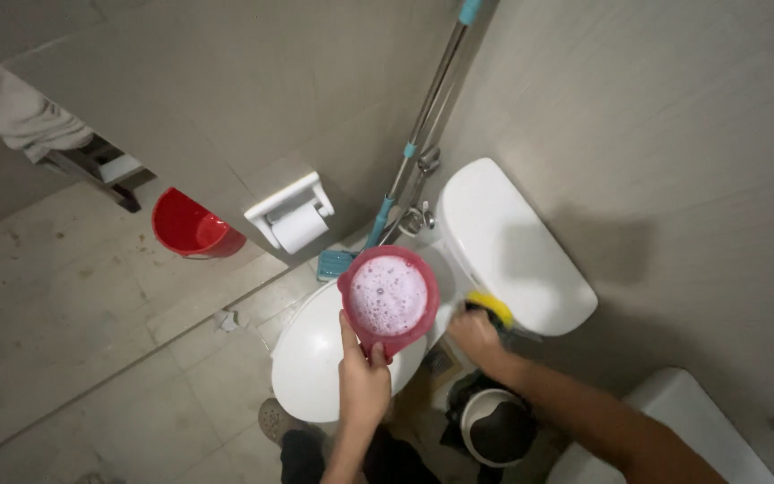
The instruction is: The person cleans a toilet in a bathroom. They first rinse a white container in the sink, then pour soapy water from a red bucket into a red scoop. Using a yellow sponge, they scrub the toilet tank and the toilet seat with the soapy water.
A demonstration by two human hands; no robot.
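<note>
While perhaps scrubbing, right hand outstretched.

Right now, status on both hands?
Left hand grips pink cup of foamy water over closed toilet lid. Right hand presses yellow sponge against tank. Nothing between them.

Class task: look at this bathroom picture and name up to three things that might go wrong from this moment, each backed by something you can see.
1. The left hand holds the pink tub of foamy liquid over the closed toilet lid; a tilt might spill foam onto the lid or floor.
2. The right hand presses a yellow sponge near the cistern; soapy fingers may slip.
3. The mop leans against the wall close by; an elbow bump could topple it.
</note>
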